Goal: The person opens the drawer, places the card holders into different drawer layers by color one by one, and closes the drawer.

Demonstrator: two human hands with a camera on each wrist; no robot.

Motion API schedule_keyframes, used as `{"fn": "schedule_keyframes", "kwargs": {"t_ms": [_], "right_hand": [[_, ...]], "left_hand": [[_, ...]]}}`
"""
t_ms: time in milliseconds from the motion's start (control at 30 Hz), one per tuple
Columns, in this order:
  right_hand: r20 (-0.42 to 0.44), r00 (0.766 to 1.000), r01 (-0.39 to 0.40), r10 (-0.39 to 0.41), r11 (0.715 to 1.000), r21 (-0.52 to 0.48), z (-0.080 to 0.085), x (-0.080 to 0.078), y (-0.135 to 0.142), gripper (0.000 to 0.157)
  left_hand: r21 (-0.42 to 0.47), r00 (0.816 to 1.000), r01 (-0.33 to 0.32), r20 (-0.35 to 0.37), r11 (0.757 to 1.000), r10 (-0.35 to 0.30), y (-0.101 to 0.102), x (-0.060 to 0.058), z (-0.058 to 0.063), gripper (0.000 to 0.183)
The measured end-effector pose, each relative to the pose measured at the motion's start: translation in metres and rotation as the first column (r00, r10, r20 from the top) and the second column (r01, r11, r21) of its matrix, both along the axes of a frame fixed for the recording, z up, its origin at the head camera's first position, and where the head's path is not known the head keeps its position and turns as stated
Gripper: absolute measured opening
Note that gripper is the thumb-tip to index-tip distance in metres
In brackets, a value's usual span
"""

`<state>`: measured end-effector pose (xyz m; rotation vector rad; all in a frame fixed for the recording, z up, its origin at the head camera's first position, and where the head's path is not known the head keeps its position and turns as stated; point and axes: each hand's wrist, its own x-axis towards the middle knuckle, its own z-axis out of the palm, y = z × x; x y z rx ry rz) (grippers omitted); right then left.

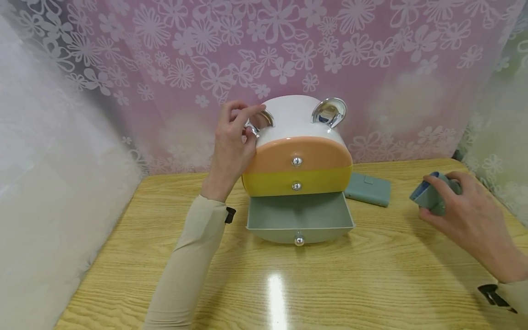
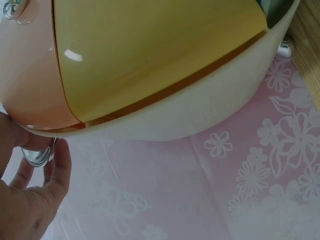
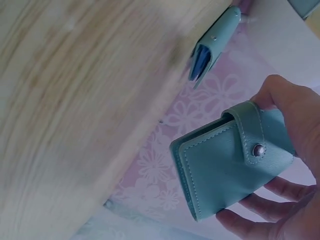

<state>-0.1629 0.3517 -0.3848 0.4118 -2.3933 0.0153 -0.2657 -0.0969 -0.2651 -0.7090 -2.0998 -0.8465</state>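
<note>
A small rounded storage box [image 1: 290, 119] stands on the table, with a white body and orange, yellow and green drawers. Its lowest, green drawer [image 1: 300, 234] is pulled out. My left hand [image 1: 232, 146] holds the silver ear-shaped handle [image 2: 37, 159] at the box's upper left, thumb and fingers around it. Off to the right, my right hand [image 1: 474, 215] grips a green card wallet [image 3: 230, 165] above the table. The wallet's strap is fastened with a metal snap. A second green wallet [image 1: 368, 189] lies flat beside the box, on its right.
The wooden table [image 1: 383, 279] reaches to a pink flowered curtain [image 1: 288, 59] behind the box. Pale cloth hangs at the left and right sides. A second silver ear [image 1: 330, 112] stands at the box's upper right.
</note>
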Motion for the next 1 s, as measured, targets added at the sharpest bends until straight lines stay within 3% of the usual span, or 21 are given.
{"fn": "schedule_keyframes", "kwargs": {"t_ms": [367, 1000], "right_hand": [[-0.032, 0.997, -0.074, 0.071, 0.991, -0.109, 0.007, 0.004, -0.016, 0.094], [-0.052, 0.986, -0.163, 0.157, 0.974, -0.155, 0.02, 0.008, -0.048, 0.088]], "left_hand": [[0.006, 1.0, 0.002, 0.014, 1.0, -0.002, 0.0, 0.0, 0.0, 0.048], [0.012, 1.0, 0.013, 0.009, 1.0, -0.013, -0.001, 0.001, 0.001, 0.05]]}}
